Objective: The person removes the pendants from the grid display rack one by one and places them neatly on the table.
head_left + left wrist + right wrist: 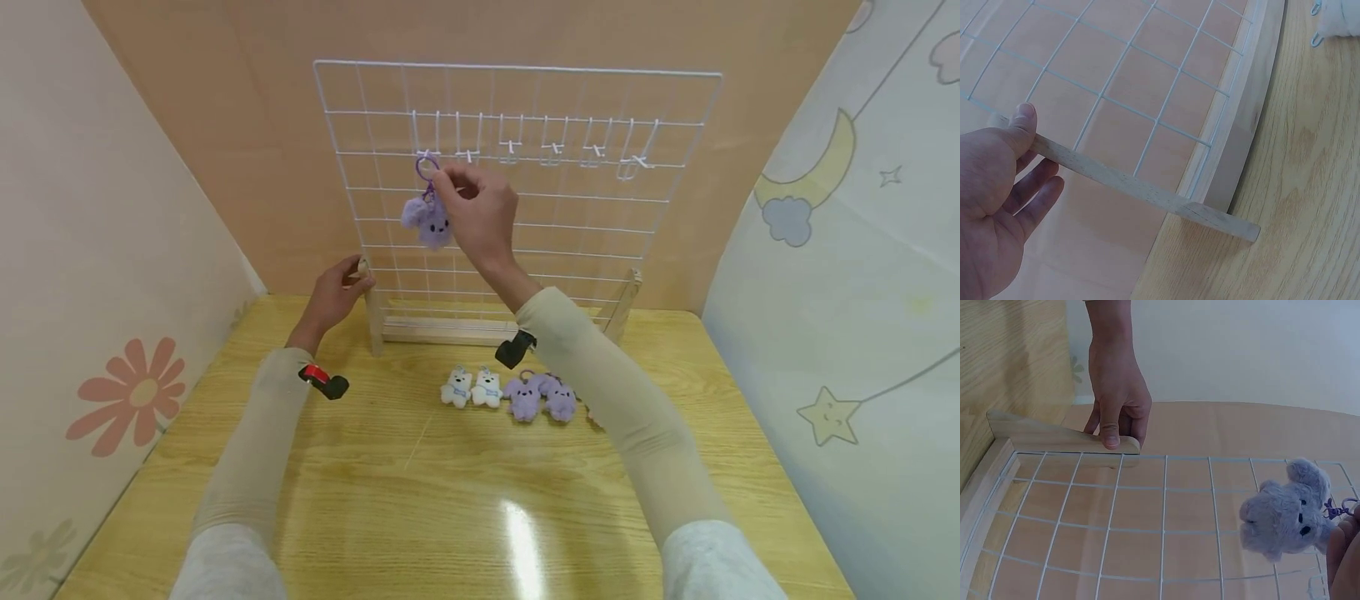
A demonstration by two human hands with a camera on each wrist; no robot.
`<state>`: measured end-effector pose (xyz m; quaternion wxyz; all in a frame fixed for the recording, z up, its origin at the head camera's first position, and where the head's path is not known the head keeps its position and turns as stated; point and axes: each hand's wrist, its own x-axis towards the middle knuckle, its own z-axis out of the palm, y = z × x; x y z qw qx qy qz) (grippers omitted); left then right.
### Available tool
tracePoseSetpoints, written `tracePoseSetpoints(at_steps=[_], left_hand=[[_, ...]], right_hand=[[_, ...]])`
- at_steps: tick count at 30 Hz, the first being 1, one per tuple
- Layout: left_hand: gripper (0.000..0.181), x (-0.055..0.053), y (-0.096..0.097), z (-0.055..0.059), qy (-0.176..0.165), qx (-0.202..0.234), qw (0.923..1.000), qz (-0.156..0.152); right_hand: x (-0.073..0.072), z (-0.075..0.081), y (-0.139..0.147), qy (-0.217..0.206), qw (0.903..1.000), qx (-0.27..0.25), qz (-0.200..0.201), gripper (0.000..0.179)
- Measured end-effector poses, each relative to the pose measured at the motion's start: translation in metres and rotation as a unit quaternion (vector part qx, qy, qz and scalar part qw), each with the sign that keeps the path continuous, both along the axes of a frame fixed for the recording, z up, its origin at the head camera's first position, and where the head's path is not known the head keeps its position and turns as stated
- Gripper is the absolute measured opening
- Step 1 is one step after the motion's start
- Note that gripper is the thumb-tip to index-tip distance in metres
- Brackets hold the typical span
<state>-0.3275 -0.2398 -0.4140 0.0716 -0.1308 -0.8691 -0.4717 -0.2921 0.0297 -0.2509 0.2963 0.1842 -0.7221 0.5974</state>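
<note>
My right hand (483,212) pinches the purple ring of a plush keychain (433,223), a lavender long-eared animal, in front of the leftmost white hook (426,137). Whether the ring is over that hook cannot be told. In the right wrist view the plush keychain (1285,512) dangles beside the fingers. Around the top of the wooden side post (373,312), my left hand (333,296) has its thumb on one side and fingers on the other. The left wrist view shows that hand (997,187) holding the post (1141,190) of the white wire grid rack (517,196).
Several more hooks (555,150) line the upper grid. On the wooden table (375,500) before the rack lie two white bear keychains (472,389) and two lavender plush keychains (540,398); something beside them is mostly hidden by the right sleeve. Patterned walls (847,275) stand at both sides.
</note>
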Motion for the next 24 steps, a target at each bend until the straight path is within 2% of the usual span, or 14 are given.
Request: tracePoseSetpoints(at_steps=[7,17,24], left_hand=[[0.062,0.0,0.0,0.0,0.005,-0.004,1.0,0.002],[0.061,0.0,0.0,0.001,0.002,-0.001,1.0,-0.003],[0.06,0.001,0.0,0.002,0.006,0.0,1.0,0.0]], right_hand=[[0.009,-0.003,0.005,0.008,0.9998,0.016,0.012,0.016],[0.019,-0.009,0.012,0.013,0.999,0.042,0.003,0.018],[0.023,-0.019,0.018,0.02,0.9973,0.057,0.042,0.016]])
